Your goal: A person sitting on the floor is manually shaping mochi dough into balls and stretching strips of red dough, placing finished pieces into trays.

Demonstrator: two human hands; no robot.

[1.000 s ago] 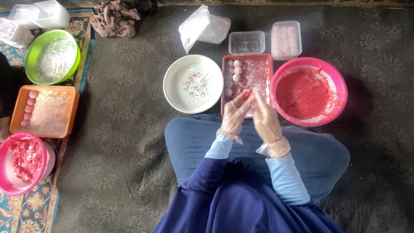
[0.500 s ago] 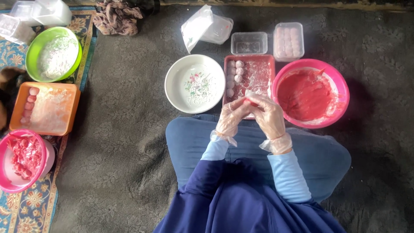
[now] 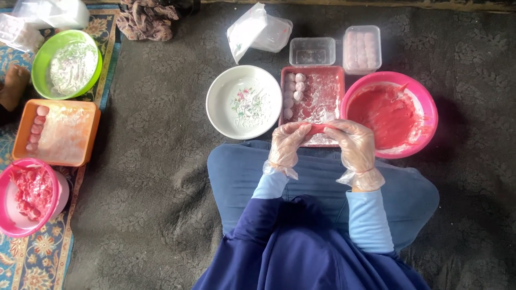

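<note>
My left hand and my right hand, both in clear plastic gloves, meet over the near edge of a red rectangular tray and pinch a flat piece of red dough between them. The tray is dusted with white flour and holds several pale pink balls along its left side. A pink bowl of red dough sits just right of my hands. A white floral plate with flour lies to the left of the tray.
Behind the tray stand an empty clear box, a lidded box of pink balls and a clear bag. At far left are a green floured bowl, an orange tray and another pink bowl.
My hands have drawn slightly apart, from fingertips pressed together over the tray to stretching the red dough flat between them.
</note>
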